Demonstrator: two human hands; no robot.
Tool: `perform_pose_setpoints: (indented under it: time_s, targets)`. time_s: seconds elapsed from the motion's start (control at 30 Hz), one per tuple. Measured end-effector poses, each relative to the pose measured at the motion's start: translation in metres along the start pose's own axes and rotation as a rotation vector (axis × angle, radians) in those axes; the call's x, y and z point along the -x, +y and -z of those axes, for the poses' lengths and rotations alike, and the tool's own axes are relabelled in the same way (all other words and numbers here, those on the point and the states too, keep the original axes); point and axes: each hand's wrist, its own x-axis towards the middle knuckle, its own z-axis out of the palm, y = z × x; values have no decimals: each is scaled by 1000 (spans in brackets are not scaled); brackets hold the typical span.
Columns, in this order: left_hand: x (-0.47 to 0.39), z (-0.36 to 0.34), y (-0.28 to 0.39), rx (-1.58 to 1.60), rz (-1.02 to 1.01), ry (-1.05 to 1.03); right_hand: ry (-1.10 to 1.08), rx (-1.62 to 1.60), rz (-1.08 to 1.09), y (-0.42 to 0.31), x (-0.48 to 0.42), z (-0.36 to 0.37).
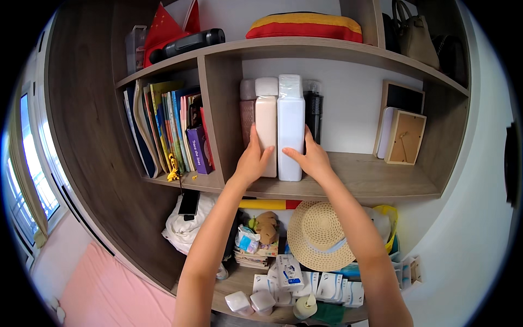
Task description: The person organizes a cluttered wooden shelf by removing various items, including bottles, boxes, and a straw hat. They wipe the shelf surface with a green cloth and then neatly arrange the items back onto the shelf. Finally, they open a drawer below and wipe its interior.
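Note:
Two tall square bottles stand upright side by side on the middle shelf, a cream bottle (266, 122) and a white bottle (291, 122) slightly in front of it. My left hand (254, 161) grips the cream bottle, fingers along its left side and thumb across its front. On the right, my right hand (311, 159) holds the white one the same way, its thumb on the front face. Behind them are a brownish-pink bottle (247, 108) at left and a black bottle (313, 114) at right, both partly hidden. Clear film covers the white bottle's top.
Upright books (175, 122) fill the left compartment. Picture frames (404, 137) lean at the shelf's right end. A striped pouch (306, 27) lies above. Below my arms are a straw hat (320, 235), several white boxes (290, 272) and a pump bottle (305, 307).

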Motion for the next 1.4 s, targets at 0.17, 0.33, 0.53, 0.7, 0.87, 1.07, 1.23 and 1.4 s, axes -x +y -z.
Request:
perform_pose_setpoints:
  time_s: [0.17, 0.33, 0.53, 0.7, 0.87, 1.07, 1.23, 1.4]
  targets:
    - [-31, -16, -31, -11, -80, -15, -12, 40, 15, 42, -30, -17]
    - [-33, -17, -61, -225, -126, 10, -54, 140, -60, 48, -48, -21]
    - [-41, -19, -52, -302, 217, -11, -36, 139, -59, 56, -63, -27]
    - [-43, -25, -63, -415, 200, -14, -33, 199, -75, 61, -76, -32]
    - [-45, -27, -70, -442, 210, -48, -26, 201, -90, 60, -78, -34]
    - [-38, -24, -79, -528, 175, -25, 292, 180, -111, 55, -71, -35]
    - [-29, -22, -62, -498, 150, -46, 618, 415, -190, 93, -78, -25]
    - [-28, -21, -64, -500, 153, -23, 110, 85, -354, 114, -73, -15]
